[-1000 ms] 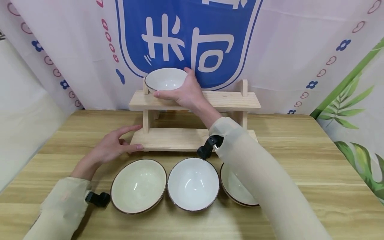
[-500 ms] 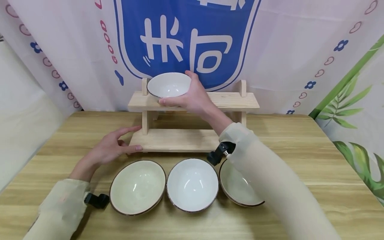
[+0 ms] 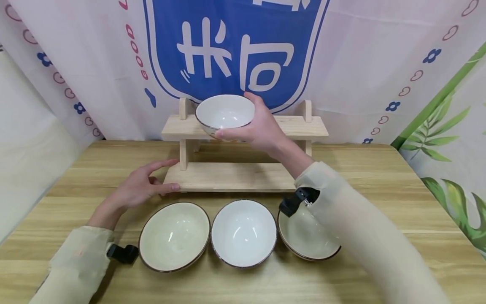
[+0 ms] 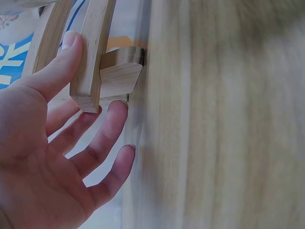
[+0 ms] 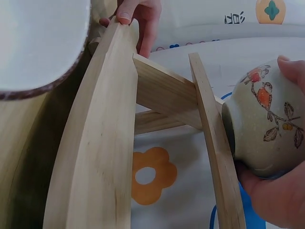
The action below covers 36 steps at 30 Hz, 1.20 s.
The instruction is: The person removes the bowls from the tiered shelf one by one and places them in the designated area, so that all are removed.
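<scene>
My right hand [image 3: 265,128] grips a small bowl [image 3: 225,110] by its right side, thumb at the front and fingers behind. The bowl is white inside with a brown rim, and the right wrist view shows painted birds [image 5: 265,95] and leaves on its outside. It is tilted slightly toward me, at the upper board [image 3: 296,126] of a two-tier wooden rack. At the left end of the lower board [image 3: 231,175], my left hand [image 3: 141,185] holds the edge, thumb over it and fingers curved round the end in the left wrist view [image 4: 52,143].
Three bowls stand in a row before the rack: a cream one [image 3: 174,236], a white one [image 3: 244,234] and another cream one [image 3: 305,232] partly behind my right sleeve. A printed cloth [image 3: 353,55] hangs behind the wooden table [image 3: 376,185].
My right hand has moved the bowl rightward and slightly down toward me, away from the upper board's left post. My left hand has stayed at the rack's end.
</scene>
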Each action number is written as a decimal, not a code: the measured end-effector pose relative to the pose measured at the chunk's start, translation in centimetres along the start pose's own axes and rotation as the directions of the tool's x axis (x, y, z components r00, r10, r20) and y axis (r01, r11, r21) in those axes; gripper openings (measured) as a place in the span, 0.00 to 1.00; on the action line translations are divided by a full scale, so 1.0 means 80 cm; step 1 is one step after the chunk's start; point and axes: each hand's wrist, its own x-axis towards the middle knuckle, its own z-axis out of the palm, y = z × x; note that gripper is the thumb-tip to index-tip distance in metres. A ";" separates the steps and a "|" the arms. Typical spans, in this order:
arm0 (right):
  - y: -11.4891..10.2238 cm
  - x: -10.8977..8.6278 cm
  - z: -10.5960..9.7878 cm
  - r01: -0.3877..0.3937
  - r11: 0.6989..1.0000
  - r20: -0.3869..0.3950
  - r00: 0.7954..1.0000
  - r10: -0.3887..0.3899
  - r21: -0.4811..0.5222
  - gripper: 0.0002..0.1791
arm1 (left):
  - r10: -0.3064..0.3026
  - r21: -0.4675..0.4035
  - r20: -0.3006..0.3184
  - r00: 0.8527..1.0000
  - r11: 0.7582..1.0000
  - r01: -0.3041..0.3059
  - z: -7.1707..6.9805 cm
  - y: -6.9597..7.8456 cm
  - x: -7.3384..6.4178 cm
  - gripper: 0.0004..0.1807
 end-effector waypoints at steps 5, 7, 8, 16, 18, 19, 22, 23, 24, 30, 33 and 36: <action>0.003 -0.012 -0.012 0.019 1.000 0.014 1.000 -0.019 -0.007 0.71 | 0.004 -0.005 0.001 1.000 1.000 -0.004 0.000 0.001 0.000 0.47; 0.004 -0.019 -0.018 0.029 1.000 0.016 0.999 -0.029 -0.007 0.71 | 0.004 -0.006 0.003 1.000 1.000 -0.004 0.000 0.000 0.000 0.47; 0.005 -0.022 -0.021 0.034 0.999 0.015 0.999 -0.034 -0.006 0.71 | 0.003 -0.005 0.003 1.000 1.000 -0.003 0.000 0.000 0.000 0.47; 0.010 -0.047 -0.051 0.041 0.999 -0.001 0.999 -0.041 -0.014 0.68 | -0.012 -0.004 0.006 1.000 1.000 0.012 -0.001 0.001 0.001 0.47; 0.012 -0.054 -0.059 0.034 0.999 0.001 0.999 -0.034 -0.011 0.68 | -0.013 -0.004 0.006 1.000 1.000 0.013 -0.001 0.001 0.000 0.47; 0.013 -0.058 -0.062 0.029 0.999 0.002 1.000 -0.029 -0.015 0.67 | -0.011 -0.003 0.005 1.000 1.000 0.011 -0.001 0.001 0.000 0.47; 0.016 -0.070 -0.072 0.021 1.000 0.006 1.000 -0.021 -0.023 0.67 | -0.004 -0.006 0.003 1.000 1.000 0.004 -0.001 0.001 0.000 0.47; 0.016 -0.074 -0.076 0.021 0.999 0.009 1.000 -0.021 -0.024 0.67 | -0.002 -0.007 0.002 1.000 1.000 0.002 -0.001 0.000 0.000 0.47; 0.017 -0.078 -0.079 0.022 0.999 0.010 1.000 -0.022 -0.028 0.66 | 0.002 -0.008 0.001 1.000 1.000 -0.002 0.000 0.000 -0.001 0.47; 0.022 -0.105 -0.097 0.033 0.998 0.013 0.999 -0.033 -0.046 0.63 | 0.014 -0.003 -0.005 1.000 1.000 -0.014 0.001 -0.001 -0.001 0.47; 0.026 -0.118 -0.107 0.020 0.998 0.012 1.000 -0.019 -0.052 0.64 | 0.014 0.000 -0.006 1.000 1.000 -0.014 0.001 -0.001 -0.001 0.47; 0.030 -0.130 -0.117 -0.001 0.999 0.011 1.000 0.001 -0.053 0.65 | 0.015 0.000 -0.005 1.000 1.000 -0.015 0.000 -0.001 0.000 0.47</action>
